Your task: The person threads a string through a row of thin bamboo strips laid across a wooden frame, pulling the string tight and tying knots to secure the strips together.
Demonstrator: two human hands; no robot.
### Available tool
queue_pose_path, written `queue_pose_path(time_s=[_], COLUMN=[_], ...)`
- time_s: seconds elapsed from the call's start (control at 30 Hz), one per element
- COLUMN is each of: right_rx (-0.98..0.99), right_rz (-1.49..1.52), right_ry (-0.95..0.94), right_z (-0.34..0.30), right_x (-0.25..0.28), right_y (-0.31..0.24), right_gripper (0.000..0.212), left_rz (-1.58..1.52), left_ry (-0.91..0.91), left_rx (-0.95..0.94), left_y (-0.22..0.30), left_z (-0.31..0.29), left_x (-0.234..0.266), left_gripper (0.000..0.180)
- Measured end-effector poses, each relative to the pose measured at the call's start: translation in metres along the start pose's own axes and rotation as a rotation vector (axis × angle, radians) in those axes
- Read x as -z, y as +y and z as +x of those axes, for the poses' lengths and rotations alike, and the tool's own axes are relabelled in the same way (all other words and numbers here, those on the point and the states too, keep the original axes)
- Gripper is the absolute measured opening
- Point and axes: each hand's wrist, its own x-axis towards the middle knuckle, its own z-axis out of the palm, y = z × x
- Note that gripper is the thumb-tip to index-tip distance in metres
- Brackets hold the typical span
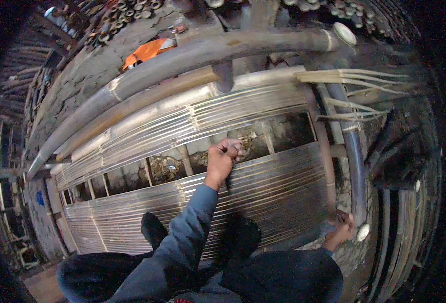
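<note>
My left hand (224, 157) is over the middle of a frame, at the far edge of the near panel of bamboo strips (137, 217). Its fingers are curled closed; whatever they hold, if anything, is too small to make out. Beyond a gap lies a second band of thin bamboo strips (198, 116). My right hand (341, 230) is at the frame's near right corner, by the lower end of a brown side bar (328, 177). Its fingers look bent inward, somewhat blurred, and what is in them is hidden. My feet rest on the near panel.
Thick bamboo poles (192, 55) run along the far side, with an orange object (147, 51) behind them. A dark upright pole (353, 166) stands at the right. Loose strip ends (364, 77) stick out at the far right. Stacked bamboo (127, 12) lies at the back.
</note>
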Motion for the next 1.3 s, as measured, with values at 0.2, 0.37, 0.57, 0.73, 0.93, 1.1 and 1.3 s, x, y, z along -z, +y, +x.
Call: queue_pose_path(time_s=[0.2,0.37,0.57,0.73,0.93,1.1,1.3], right_rx=[0.432,0.238,0.284,0.466,0.901,0.970,0.463], right_rz=[-0.244,-0.112,-0.292,-0.394,-0.437,-0.694,-0.668], right_ry=[-0.227,-1.188,-1.515,-1.628,-1.645,-1.545,-1.711], right_z=[-0.060,-0.180,-0.257,-0.318,-0.425,-0.452,-0.367], right_x=[-0.103,-0.218,-0.213,-0.228,-0.257,-0.267,-0.271], right_y=[-0.022,-0.071,-0.043,-0.030,-0.017,-0.029,-0.029], right_gripper=[0.027,0.017,0.019,0.019,0.024,0.032,0.029], left_rz=[0.122,0.921,1.435,1.631,1.465,1.492,1.016], left_ry=[-0.017,-0.281,-0.460,-0.246,-0.026,-0.054,-0.085], left_rx=[0.012,-0.083,-0.236,0.305,-0.023,-0.098,-0.114], left_y=[0.017,0.122,0.226,0.261,0.099,0.022,0.035], left_z=[-0.014,-0.023,-0.111,-0.155,-0.188,-0.163,-0.128], left_x=[0.070,0.157,0.318,0.376,0.484,0.466,0.478], left_gripper=[0.017,0.025,0.018,0.019,0.034,0.036,0.018])
